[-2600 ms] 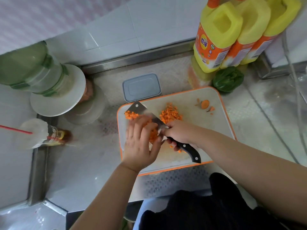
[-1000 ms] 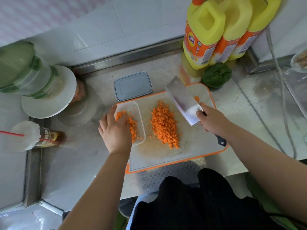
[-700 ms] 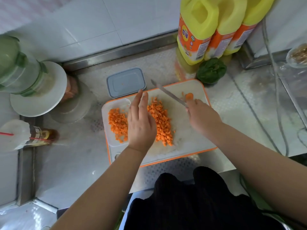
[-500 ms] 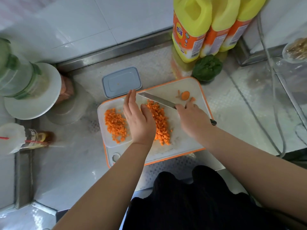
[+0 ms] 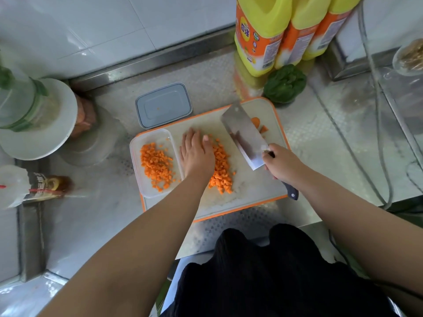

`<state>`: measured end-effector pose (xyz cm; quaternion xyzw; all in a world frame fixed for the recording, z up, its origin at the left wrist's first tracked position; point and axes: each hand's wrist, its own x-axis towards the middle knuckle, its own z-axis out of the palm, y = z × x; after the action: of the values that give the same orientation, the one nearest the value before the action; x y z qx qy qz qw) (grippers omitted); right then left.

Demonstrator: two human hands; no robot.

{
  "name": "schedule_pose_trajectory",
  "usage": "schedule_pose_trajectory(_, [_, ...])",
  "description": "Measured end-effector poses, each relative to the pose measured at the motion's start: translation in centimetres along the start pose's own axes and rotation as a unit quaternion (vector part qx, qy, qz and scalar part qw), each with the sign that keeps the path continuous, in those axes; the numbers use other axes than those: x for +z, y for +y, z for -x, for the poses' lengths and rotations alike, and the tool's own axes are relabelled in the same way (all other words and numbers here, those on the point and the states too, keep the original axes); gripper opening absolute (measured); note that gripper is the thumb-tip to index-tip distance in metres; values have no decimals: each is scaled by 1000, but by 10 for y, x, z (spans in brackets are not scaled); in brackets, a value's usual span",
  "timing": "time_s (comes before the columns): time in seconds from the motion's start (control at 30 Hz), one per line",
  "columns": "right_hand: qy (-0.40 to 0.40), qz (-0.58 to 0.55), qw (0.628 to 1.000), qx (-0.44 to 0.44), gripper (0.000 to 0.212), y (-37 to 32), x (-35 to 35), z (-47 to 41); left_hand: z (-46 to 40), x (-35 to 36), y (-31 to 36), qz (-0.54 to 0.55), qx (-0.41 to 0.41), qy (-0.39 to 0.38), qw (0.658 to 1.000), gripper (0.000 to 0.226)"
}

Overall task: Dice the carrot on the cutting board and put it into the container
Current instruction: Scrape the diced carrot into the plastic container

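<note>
Orange dice, loose heap: lies on the cutting board, a band whose long axis runs from the board's far side toward the person; its left flank is covered by the left hand
Orange dice, already transferred: a smaller heap inside the container, mostly in its near half
Container: clear and shallow, sitting on the board's left end, its long axis parallel to the loose heap; far half largely bare
Left hand: palm down, fingers together and extended away from the person, resting between container and heap; touches the heap's left side and sits just beside the container's right wall
Right hand: wrapped closed around the handle of the cleaver; the broad blade is tilted with its flat face up, to the right of the heap and apart from it
Key relation: heap lies between the two hands, container directly left of the left hand; judged next move is a leftward gather of dice, blade closing from the right against the left palm
Nearer hand: left, for both heap and container
Offcuts: carrot end pieces at the board's far right, partly behind the blade, well apart from the heap
Lid: grey, on the tabletop just beyond the board
Progress, judged: dicing looks finished; roughly half remains to move
</note>
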<state>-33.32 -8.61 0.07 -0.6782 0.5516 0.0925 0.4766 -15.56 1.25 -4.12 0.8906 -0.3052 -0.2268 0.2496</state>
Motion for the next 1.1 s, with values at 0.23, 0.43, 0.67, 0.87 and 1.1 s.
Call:
schedule_pose_trajectory(0.23, [-126,-143,981,44,18,-18,38,19,24,17,14,177,-3,30,984,55])
schedule_pose_trajectory(0.43, [-159,-256,950,78,25,-31,42,17,22,12,26,253,-14,41,966,52])
schedule_pose_trajectory(0.67, [-184,-232,954,54,19,-28,17,18,28,-4,28,187,50,-30,981,59])
schedule_pose_trajectory(0.87, [-221,-220,950,9,17,-62,15,39,43,-30,30,62,109,67,990,77])
schedule_pose_trajectory(1.1, [-267,-120,956,-24,13,-120,47,40,42,-65,-3,57,50,182,980,61])
